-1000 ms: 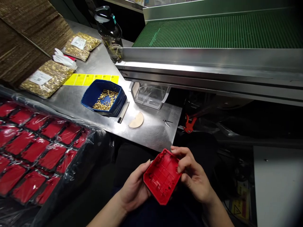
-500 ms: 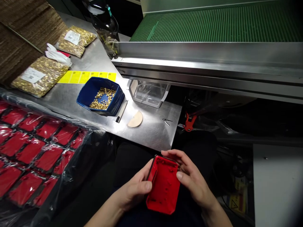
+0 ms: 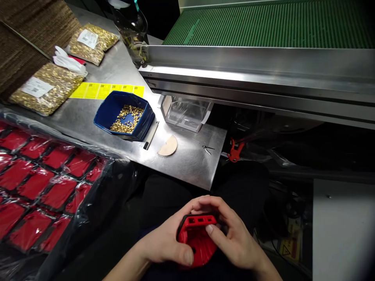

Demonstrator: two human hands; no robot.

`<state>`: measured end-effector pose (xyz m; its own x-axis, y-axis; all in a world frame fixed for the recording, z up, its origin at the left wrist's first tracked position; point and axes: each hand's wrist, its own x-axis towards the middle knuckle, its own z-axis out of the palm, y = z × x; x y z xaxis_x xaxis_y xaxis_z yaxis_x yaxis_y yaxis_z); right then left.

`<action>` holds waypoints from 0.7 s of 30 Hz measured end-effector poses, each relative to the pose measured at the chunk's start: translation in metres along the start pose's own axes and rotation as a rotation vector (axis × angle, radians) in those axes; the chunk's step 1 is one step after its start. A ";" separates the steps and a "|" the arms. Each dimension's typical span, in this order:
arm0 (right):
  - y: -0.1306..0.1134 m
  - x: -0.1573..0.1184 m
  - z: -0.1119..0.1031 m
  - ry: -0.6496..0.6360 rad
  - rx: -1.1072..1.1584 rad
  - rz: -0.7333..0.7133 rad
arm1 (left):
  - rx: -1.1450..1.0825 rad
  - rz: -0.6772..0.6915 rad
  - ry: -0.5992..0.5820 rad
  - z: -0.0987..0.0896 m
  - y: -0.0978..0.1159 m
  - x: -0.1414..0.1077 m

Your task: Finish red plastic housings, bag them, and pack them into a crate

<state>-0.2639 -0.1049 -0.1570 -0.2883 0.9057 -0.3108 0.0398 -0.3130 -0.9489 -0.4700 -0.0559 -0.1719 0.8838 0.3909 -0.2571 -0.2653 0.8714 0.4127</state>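
A red plastic housing with a black outer edge [image 3: 202, 249] is tilted between my two hands above my lap. Its near end shows a row of square slots, and its hollow inside faces me. My left hand [image 3: 168, 238] wraps round the left side, thumb over the rim. My right hand [image 3: 234, 234] holds the right side, its thumb pressed by the slotted end and its fingers curled behind. On the steel table [image 3: 187, 168] ahead stands a blue bin [image 3: 102, 113] with small brass-coloured parts [image 3: 129, 119] inside.
Left is a plastic-lined box of similar red housings [image 3: 55, 156]. On the table lie a tan half-disc [image 3: 168, 146], small nippers [image 3: 208, 148], a clear bin [image 3: 187, 113], yellow labels [image 3: 105, 91] and bags of brass parts [image 3: 49, 88]. A green ribbed conveyor [image 3: 263, 27] spans the top right.
Both hands have tipped the housing, so its slotted end now shows instead of the full open inside. My hands have drawn closer together around it.
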 end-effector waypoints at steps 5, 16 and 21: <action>0.003 0.010 0.004 0.117 0.127 -0.040 | -0.075 0.073 0.068 0.004 -0.007 -0.003; -0.004 0.020 0.007 0.115 0.158 0.076 | -0.172 -0.105 0.108 0.021 -0.021 -0.008; 0.003 0.017 0.008 0.157 0.135 0.078 | -0.198 -0.173 0.099 0.016 -0.022 -0.005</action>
<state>-0.2760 -0.0924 -0.1645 -0.1361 0.9075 -0.3973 -0.0756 -0.4094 -0.9092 -0.4622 -0.0813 -0.1660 0.8833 0.2493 -0.3970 -0.1922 0.9650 0.1784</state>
